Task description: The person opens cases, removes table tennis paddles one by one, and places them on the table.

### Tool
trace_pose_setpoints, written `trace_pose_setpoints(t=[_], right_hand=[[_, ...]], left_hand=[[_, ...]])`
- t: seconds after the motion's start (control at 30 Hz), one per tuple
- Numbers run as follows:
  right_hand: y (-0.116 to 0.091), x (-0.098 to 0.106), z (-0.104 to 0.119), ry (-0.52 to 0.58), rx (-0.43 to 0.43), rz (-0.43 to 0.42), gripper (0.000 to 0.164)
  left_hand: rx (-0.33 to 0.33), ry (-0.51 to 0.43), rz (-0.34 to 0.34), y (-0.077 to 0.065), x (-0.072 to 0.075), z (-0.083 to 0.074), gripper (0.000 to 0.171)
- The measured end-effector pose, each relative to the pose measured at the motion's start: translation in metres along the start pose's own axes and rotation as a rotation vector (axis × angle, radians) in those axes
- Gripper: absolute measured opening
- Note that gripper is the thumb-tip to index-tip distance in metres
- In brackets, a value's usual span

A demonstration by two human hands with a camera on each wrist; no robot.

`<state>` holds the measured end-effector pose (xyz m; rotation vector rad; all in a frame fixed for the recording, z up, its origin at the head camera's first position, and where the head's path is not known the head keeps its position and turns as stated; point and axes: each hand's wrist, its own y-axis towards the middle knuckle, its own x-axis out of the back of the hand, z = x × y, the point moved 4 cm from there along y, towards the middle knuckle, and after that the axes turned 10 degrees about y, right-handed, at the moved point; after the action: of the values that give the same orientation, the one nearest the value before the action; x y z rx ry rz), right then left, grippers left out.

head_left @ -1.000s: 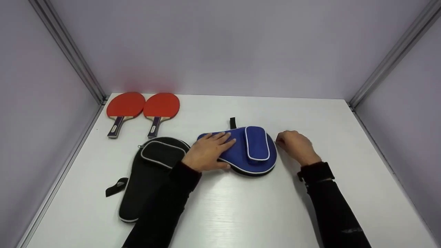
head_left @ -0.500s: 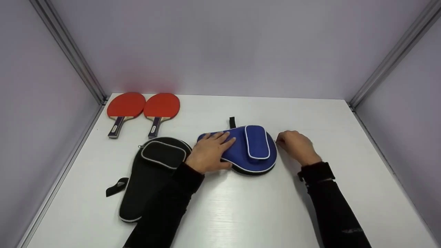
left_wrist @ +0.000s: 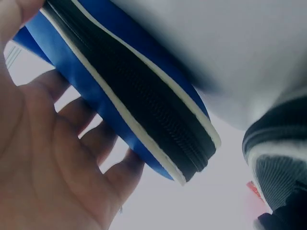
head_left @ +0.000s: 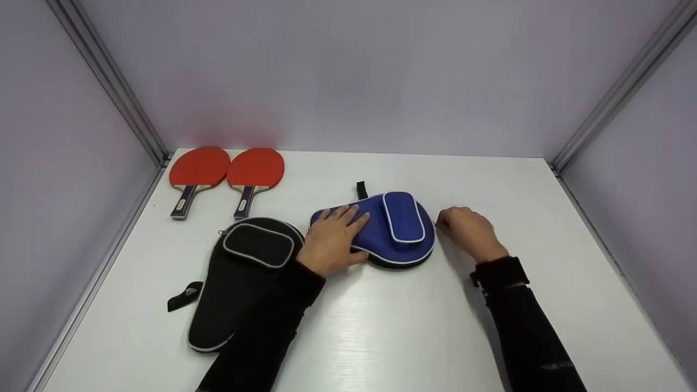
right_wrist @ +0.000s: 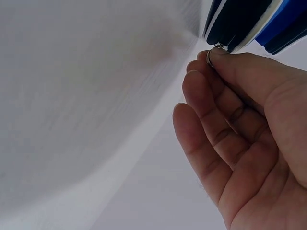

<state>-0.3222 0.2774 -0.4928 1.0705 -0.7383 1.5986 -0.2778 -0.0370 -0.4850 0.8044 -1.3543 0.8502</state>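
Observation:
A blue table tennis paddle case (head_left: 375, 223) with white piping and a small raised pocket lies mid-table. My left hand (head_left: 333, 240) rests on its narrow end, fingers spread over the top. In the left wrist view the dark zipper band (left_wrist: 139, 91) runs along the case's side, and the fingers (left_wrist: 98, 139) lie against the blue fabric. At the rounded right end, my right hand (head_left: 467, 231) pinches the small metal zipper pull (right_wrist: 220, 47) between thumb and forefinger. The other fingers of that hand are loosely bent.
A black paddle case (head_left: 234, 288) with a strap (head_left: 185, 296) lies to the left, partly under my left sleeve. Two red paddles (head_left: 199, 166) lie side by side at the back left. Pale walls (head_left: 348, 76) surround the white table (head_left: 381, 337).
The rounded end of the blue case has swung slightly away from me, towards the back. My left hand has shifted a little with it; the right hand keeps its place at the pull.

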Motion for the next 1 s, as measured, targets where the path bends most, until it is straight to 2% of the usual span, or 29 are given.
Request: trace_pose_setpoints(t=[0.23,0.43,1.0], right_hand=[[0.000,-0.002,0.002,0.000,-0.006,0.011,0.015],[0.000,-0.003,0.005,-0.008,-0.003,0.026,0.010],[-0.004,-0.002,0.015,0.045,0.033,0.135,0.010]], left_hand=[[0.053,0.005,0.011,0.000,-0.002,-0.001,0.096],[0.083,0.010,0.010,0.001,-0.003,-0.001,0.095],[0.116,0.025,0.018,0.002,-0.003,-0.002,0.095]])
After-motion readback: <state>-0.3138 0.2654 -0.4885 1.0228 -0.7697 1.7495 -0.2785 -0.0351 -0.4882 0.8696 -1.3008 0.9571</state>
